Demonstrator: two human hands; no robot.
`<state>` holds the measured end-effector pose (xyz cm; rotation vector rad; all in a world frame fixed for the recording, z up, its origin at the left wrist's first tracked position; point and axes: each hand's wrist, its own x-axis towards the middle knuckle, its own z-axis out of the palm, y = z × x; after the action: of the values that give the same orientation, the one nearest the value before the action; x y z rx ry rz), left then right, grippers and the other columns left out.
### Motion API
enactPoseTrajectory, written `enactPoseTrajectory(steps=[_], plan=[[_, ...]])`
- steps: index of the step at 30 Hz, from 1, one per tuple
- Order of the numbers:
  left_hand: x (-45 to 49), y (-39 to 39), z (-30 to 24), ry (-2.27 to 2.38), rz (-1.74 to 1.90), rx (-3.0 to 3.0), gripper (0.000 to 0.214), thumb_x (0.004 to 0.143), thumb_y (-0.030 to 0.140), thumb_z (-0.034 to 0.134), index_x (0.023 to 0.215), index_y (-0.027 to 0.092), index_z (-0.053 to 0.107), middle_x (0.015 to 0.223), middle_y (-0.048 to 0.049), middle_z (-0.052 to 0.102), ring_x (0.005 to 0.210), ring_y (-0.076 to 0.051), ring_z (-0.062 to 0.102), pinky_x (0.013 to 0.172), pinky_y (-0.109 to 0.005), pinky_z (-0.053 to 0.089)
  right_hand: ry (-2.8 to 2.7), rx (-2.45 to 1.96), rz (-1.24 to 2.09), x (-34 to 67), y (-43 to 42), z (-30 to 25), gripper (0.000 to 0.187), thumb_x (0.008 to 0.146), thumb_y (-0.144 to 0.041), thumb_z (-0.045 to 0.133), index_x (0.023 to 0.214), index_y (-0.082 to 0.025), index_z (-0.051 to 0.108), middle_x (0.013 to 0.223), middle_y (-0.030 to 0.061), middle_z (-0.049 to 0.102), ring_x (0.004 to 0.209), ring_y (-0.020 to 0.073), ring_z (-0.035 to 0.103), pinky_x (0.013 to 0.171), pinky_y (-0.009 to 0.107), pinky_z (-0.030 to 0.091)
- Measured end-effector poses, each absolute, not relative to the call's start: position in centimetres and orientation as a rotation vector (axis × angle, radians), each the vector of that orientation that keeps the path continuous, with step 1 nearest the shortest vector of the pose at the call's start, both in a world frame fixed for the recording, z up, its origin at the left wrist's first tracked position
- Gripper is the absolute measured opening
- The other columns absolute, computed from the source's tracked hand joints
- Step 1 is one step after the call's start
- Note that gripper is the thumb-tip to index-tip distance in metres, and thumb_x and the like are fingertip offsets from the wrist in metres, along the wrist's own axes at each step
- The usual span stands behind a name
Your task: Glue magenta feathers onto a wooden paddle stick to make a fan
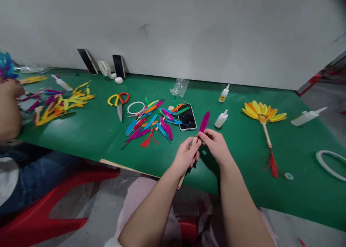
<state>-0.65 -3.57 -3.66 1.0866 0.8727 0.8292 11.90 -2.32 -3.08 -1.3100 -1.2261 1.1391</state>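
Observation:
My left hand (187,154) is closed around a wooden fan handle (181,181), its rounded pale head showing above the fingers. A magenta feather (204,121) stands up from that head, pinched near its base by my right hand (214,143). The feather's lower end lies against the wooden head; whether it is stuck there I cannot tell. Left of my hands lies a pile of coloured feathers (151,121) with a red tassel (146,141). A phone (187,118) lies partly under the feathers. Beyond my right hand stands a white glue bottle (221,119).
A yellow feather fan (261,114) with a red tassel lies at right, near another glue bottle (308,117) and a tape roll (324,167). Scissors (119,106) lie left of the pile. At far left, a co-worker's arm (9,106) reaches over more feathers (63,104).

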Motion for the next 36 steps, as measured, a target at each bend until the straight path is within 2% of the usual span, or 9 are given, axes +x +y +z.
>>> enactPoseTrajectory(steps=[12, 18, 22, 27, 31, 33, 36], plan=[[-0.6, -3.5, -3.7, 0.872, 0.833, 1.086, 0.027, 0.080, 0.045, 0.045, 0.087, 0.019, 0.048, 0.041, 0.0089, 0.045, 0.024, -0.003, 0.028, 0.025, -0.013, 0.018, -1.161, -1.314, 1.165, 11.9, -2.4, -2.8, 0.027, 0.071, -0.045, 0.056, 0.068, -0.018, 0.059, 0.064, -0.0007, 0.058, 0.061, 0.0108, 0.053, 0.058, 0.024, 0.045], [-0.7, -3.5, -3.3, 0.903, 0.865, 1.049, 0.030, 0.078, 0.046, 0.047, 0.089, 0.018, 0.049, 0.041, 0.0086, 0.045, 0.024, -0.003, 0.028, 0.025, -0.013, 0.017, -0.989, -1.330, 1.038, 12.4, -2.2, -2.7, 0.034, 0.070, -0.050, 0.055, 0.065, -0.017, 0.060, 0.062, 0.0019, 0.059, 0.058, 0.0117, 0.054, 0.051, 0.023, 0.045], [-1.0, -3.3, -3.3, 0.948, 0.937, 0.986, 0.035, 0.081, 0.047, 0.039, 0.093, 0.016, 0.051, 0.041, 0.0073, 0.046, 0.025, -0.004, 0.030, 0.026, -0.014, 0.019, -0.849, -1.330, 0.913, 12.8, -2.0, -2.8, 0.035, 0.069, -0.050, 0.057, 0.061, -0.016, 0.059, 0.057, 0.0011, 0.057, 0.051, 0.0104, 0.052, 0.046, 0.023, 0.044], [-2.1, -3.0, -3.0, 0.971, 1.039, 0.892, 0.043, 0.083, 0.048, 0.029, 0.095, 0.015, 0.053, 0.042, 0.0054, 0.046, 0.026, -0.006, 0.034, 0.027, -0.015, 0.022, -0.783, -1.474, 0.777, 14.6, -2.7, -2.4, 0.033, 0.067, -0.047, 0.060, 0.065, -0.015, 0.060, 0.058, 0.0022, 0.057, 0.053, 0.0116, 0.053, 0.044, 0.024, 0.045], [-3.3, -2.9, -2.2, 0.985, 1.056, 0.889, 0.040, 0.083, 0.048, 0.032, 0.096, 0.016, 0.054, 0.043, 0.0051, 0.047, 0.028, -0.006, 0.035, 0.027, -0.015, 0.023, -0.631, -1.455, 0.573, 17.6, -2.8, -2.2, 0.036, 0.064, -0.046, 0.063, 0.084, -0.017, 0.060, 0.070, 0.0016, 0.059, 0.063, 0.0132, 0.057, 0.050, 0.026, 0.049], [-3.6, -2.7, -1.9, 0.966, 1.056, 0.889, 0.040, 0.083, 0.048, 0.032, 0.096, 0.016, 0.054, 0.043, 0.0053, 0.047, 0.027, -0.005, 0.034, 0.027, -0.015, 0.023, -0.660, -1.476, 0.551, 18.9, -2.1, -2.3, 0.049, 0.062, -0.046, 0.064, 0.102, -0.017, 0.056, 0.086, 0.0053, 0.061, 0.078, 0.0166, 0.059, 0.062, 0.031, 0.052], [-3.6, -2.4, -1.9, 0.945, 1.030, 0.886, 0.042, 0.082, 0.049, 0.031, 0.097, 0.016, 0.054, 0.042, 0.0055, 0.046, 0.027, -0.006, 0.034, 0.027, -0.015, 0.022, -0.825, -1.622, 0.539, 19.8, -0.4, -3.2, 0.077, 0.058, -0.046, 0.067, 0.124, -0.016, 0.041, 0.112, 0.0129, 0.055, 0.103, 0.0223, 0.053, 0.084, 0.036, 0.045]])
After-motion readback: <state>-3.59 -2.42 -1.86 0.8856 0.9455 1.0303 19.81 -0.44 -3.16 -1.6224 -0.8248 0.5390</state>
